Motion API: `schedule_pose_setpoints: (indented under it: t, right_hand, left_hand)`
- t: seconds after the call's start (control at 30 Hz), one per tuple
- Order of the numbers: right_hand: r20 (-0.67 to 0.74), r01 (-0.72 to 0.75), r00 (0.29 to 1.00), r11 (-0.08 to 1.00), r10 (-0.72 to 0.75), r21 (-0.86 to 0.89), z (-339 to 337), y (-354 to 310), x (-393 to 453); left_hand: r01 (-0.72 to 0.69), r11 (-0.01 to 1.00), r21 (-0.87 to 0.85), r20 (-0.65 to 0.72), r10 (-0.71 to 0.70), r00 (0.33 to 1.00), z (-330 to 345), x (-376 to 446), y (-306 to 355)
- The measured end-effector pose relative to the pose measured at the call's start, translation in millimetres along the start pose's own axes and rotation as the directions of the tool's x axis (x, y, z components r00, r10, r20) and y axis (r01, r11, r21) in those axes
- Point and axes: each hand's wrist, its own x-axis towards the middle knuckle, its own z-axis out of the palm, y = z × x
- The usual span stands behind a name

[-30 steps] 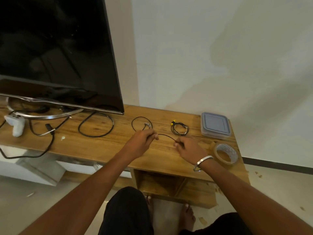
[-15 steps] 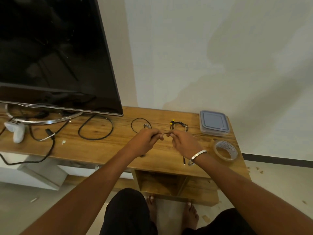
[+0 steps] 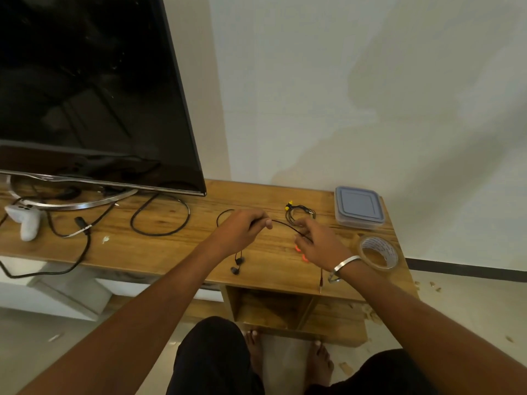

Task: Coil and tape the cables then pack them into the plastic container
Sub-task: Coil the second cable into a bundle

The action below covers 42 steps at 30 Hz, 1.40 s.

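We judge coiling step: left hand (image 3: pixel 242 233) and right hand (image 3: pixel 319 243) pinch earphone cable (image 3: pixel 285 225) between them. Next: wrap loops, then tape (image 3: pixel 377 253).

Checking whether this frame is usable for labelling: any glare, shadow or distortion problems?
Head view: wide-angle bend tilts the TV; its dark screen shows faint reflections; soft shadows cross the wall; the thin cable between both hands stays visible.
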Motion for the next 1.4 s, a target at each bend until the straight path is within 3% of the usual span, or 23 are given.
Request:
schedule_pose_setpoints:
  t: [0.13,0.3,0.6,0.9,1.03,1.27,1.4]
  right_hand:
    - [-0.001,0.11,0.994,0.993,-0.11,0.032,6.0,-22.3,9.7]
    - [-0.034,0.172,0.984,0.977,-0.177,-0.127,6.7,-29.5,15.3]
    - [-0.266,-0.009,0.964,0.998,-0.008,-0.063,-15.9,6.2,5.5]
    - [-0.001,0.005,1.0,1.0,-0.005,0.029,-0.5,-3.8,5.8]
    - [0.005,0.106,0.994,0.993,-0.106,0.056,6.7,-20.8,10.1]
    - [-0.02,0.226,0.974,0.971,-0.228,-0.076,4.1,-25.0,15.0]
    - [-0.077,0.194,0.976,0.973,-0.204,-0.123,2.1,-19.2,14.7]
  left_hand:
    - [-0.041,0.998,0.038,0.03,0.04,0.999,5.9,3.2,9.1]
    - [-0.032,0.998,0.056,0.044,0.03,0.999,4.3,2.5,7.4]
    - [0.075,0.997,0.027,0.009,-0.075,0.997,-13.0,-5.9,-6.7]
    - [-0.006,1.0,0.014,0.007,0.006,1.0,-5.4,0.9,8.6]
    - [-0.064,0.998,0.012,0.048,0.063,0.997,0.5,2.3,16.8]
    - [-0.072,0.997,0.035,0.076,0.069,0.995,0.0,1.4,20.6]
    - [-0.041,0.998,0.039,0.071,0.038,0.997,-2.7,0.4,16.9]
